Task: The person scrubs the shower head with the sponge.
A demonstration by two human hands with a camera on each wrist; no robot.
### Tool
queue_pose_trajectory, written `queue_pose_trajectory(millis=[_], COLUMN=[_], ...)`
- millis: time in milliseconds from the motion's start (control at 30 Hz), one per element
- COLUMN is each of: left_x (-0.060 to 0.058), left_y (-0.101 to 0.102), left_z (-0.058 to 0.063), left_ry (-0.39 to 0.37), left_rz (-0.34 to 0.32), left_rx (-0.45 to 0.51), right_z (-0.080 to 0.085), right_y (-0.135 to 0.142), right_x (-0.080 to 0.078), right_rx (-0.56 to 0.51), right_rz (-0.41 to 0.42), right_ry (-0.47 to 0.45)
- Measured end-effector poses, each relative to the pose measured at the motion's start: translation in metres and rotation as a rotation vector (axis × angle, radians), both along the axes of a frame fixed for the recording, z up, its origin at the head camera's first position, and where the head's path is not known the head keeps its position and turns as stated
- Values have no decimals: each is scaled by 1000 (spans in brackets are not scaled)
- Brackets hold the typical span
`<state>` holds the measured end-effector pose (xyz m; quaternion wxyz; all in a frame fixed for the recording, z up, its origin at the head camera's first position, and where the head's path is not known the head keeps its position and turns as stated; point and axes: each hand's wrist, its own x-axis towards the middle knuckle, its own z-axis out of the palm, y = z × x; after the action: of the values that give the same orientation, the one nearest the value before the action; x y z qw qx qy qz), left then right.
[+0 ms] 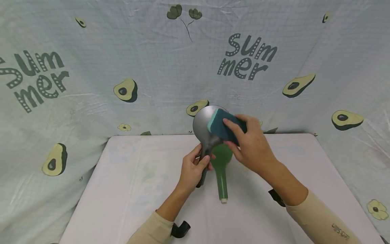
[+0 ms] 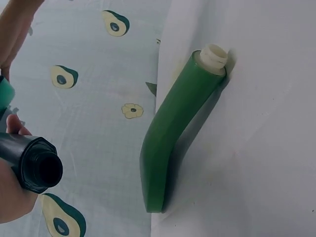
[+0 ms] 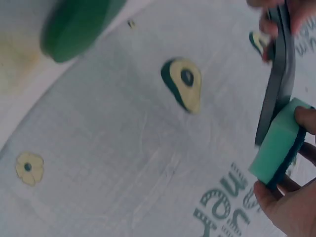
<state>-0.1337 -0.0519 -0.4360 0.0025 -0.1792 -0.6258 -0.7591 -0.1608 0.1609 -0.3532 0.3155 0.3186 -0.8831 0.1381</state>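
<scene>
My left hand point(image 1: 192, 167) grips the dark handle of a grey shower head point(image 1: 202, 125), which is lifted above the table with its round head upward. In the left wrist view, the open threaded end of that handle point(image 2: 47, 168) shows. My right hand point(image 1: 251, 142) holds a sponge point(image 1: 226, 127) between thumb and fingers. Light green foam of the sponge point(image 3: 279, 143) lies against the shower head point(image 3: 281, 64) in the right wrist view, its dark side turned outward. Lying on the table behind them is a green shower head point(image 1: 221, 176) with a whitish threaded end, partly covered by my right hand.
A black elbow-shaped piece point(image 1: 180, 229) lies near my left sleeve. Another dark object point(image 1: 276, 197) is partly hidden under the right forearm. The pale table point(image 1: 128, 189) meets a hanging cloth point(image 1: 164, 74) printed with avocados at its back edge.
</scene>
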Motion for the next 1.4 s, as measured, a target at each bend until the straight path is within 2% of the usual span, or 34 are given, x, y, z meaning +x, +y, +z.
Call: queue_pose_trajectory(millis=[167, 300, 467, 633, 767, 900, 1067, 1200, 1300, 1400], left_x=[2, 2, 1, -2, -1, 1, 2, 1, 0, -3], left_y=[-1, -2, -3, -5, -4, -3, -1, 1, 3, 4], left_z=[-2, -4, -4, -3, -3, -3, -3, -4, -4, -2], left_ry=[23, 18, 24, 24, 16, 1, 21, 20, 10, -7], left_rz=[-13, -22, -13, 18, 30, 11, 1, -25, -27, -19], left_rx=[-9, -5, -6, -14, -8, 14, 8, 4, -1, 14], right_z=[20, 21, 6, -23, -36, -27, 1, 16, 16, 5], right_y=[13, 14, 2, -20, -26, -17, 4, 14, 13, 4], right_x=[-19, -21, -6, 18, 26, 18, -6, -21, -21, -11], right_rx=[-75, -72, 8, 90, 96, 40, -77, -98, -54, -4], right_rz=[-56, -59, -5, 61, 76, 71, -13, -55, -44, -4], right_ry=[-97, -134, -35, 109, 143, 87, -25, -96, -73, 13])
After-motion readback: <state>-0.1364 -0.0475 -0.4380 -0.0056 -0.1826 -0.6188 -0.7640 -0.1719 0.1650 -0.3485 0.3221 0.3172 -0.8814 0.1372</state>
